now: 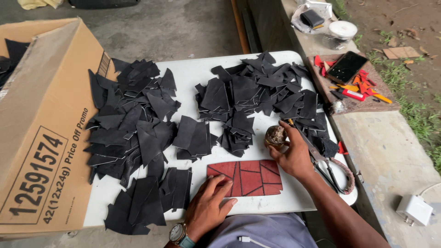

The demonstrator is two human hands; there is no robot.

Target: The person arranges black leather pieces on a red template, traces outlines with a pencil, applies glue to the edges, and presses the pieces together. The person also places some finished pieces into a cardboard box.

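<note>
Red patchwork panel (245, 177), a rectangle of red pieces fitted together with dark seams, lies flat near the front edge of the white table (193, 76), directly before you. Your left hand (209, 206) rests palm down on the table with its fingers loosely spread, the fingertips touching the panel's left end; it grips nothing. A wristwatch (178, 234) sits on that wrist. Your right hand (291, 154) is closed around a small round container (275, 136) with a rough, crusted top, held upright just above the panel's upper right corner. Scissors (328, 167) with cord-wrapped handles lie on the table just to the right of that hand, blades pointing away from you. Black leather offcuts cover most of the tabletop: one wide heap (131, 124) at the left, another heap (257, 94) toward the far right, a small stack (195, 138) between them, and a further cluster (147, 197) at the front left beside your left hand. A tilted cardboard box (41, 133) stands against the table's left side. On the concrete ledge to the right, a board (363, 103) carries a dark phone (347, 66) and red and orange scraps (363, 89); a white charger (414, 210) lies nearer you.
</note>
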